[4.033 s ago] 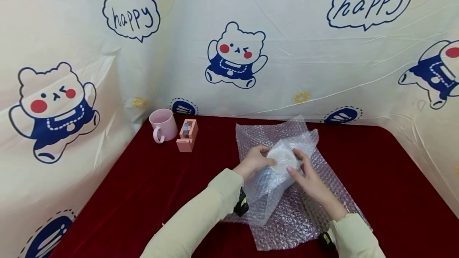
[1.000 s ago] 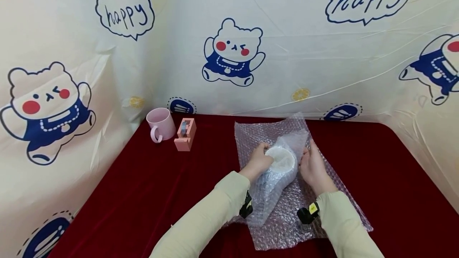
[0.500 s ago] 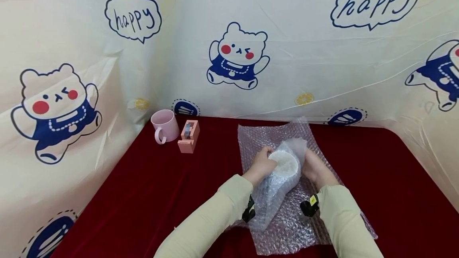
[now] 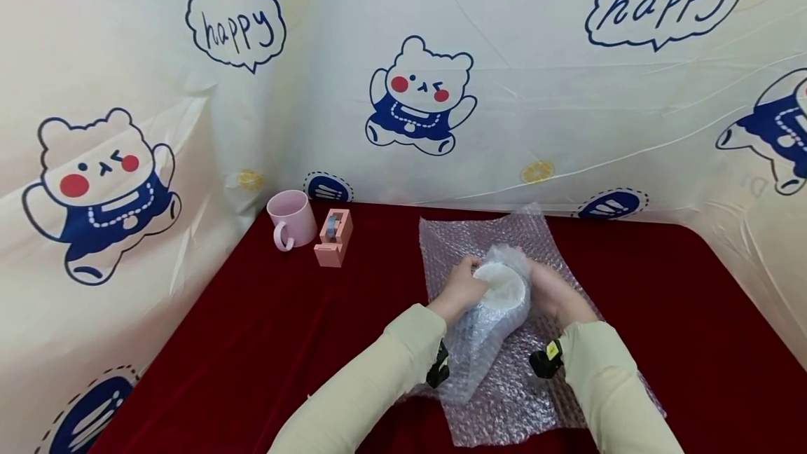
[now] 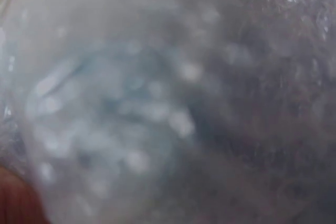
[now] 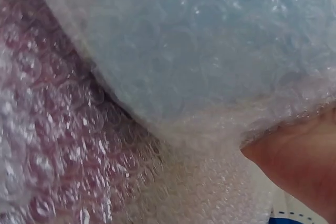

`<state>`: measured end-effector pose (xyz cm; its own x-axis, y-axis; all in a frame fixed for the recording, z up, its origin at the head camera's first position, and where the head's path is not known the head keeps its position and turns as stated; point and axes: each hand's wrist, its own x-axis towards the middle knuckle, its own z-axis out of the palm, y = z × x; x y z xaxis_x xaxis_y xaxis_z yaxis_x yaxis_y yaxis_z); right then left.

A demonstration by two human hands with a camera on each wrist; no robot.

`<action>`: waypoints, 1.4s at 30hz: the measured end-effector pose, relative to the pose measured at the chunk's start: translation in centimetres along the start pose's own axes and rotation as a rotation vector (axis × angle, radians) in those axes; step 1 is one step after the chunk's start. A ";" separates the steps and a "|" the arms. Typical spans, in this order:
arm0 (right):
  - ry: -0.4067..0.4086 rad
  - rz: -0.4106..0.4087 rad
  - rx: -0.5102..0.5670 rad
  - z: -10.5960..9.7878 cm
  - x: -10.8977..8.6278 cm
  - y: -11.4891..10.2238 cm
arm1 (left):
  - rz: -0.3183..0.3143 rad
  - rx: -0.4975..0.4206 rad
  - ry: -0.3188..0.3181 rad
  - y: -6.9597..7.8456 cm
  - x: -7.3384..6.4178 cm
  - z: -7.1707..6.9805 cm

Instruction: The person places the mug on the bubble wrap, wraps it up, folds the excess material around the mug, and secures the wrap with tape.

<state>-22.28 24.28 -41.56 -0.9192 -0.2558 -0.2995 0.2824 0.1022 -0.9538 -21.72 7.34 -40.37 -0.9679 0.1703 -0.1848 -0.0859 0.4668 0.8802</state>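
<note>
Behind the red table [image 4: 252, 370] hangs a printed curtain [image 4: 523, 104]. With thumb on the white round end and fingers at its side, the left hand [image 4: 461, 294] grips the wrapped bundle [image 4: 502, 287]. At the bundle's other side is the right hand [image 4: 556, 294]; its fingers are blurred and partly covered, so I cannot tell if they grip. Bundle is above the bubble sheet [image 4: 498, 419], which lies right of the table's middle. Near the far left corner stand a mug [image 4: 296, 217] and, just beside it, a tape dispenser [image 4: 331, 252].
</note>
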 end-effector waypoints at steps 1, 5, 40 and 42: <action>-0.007 0.005 -0.027 0.0 0.0 -0.1 | -0.002 -0.001 0.001 0.0 0.0 0.0; -0.012 0.004 -0.143 0.1 -0.1 -0.6 | 0.010 0.008 0.018 0.0 0.1 0.1; -0.011 -0.173 -0.576 1.0 -0.8 -2.5 | 0.004 -0.214 -0.296 -2.0 -0.6 -3.2; -0.020 -0.144 -0.556 1.2 -0.8 -2.6 | 0.001 -0.198 -0.294 -1.9 -0.6 -3.3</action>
<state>-21.95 23.03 -38.81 -0.9307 -0.3224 -0.1730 -0.0373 0.5541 -0.8316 -21.77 3.43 -40.50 -0.8613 0.4266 -0.2760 -0.1566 0.2939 0.9429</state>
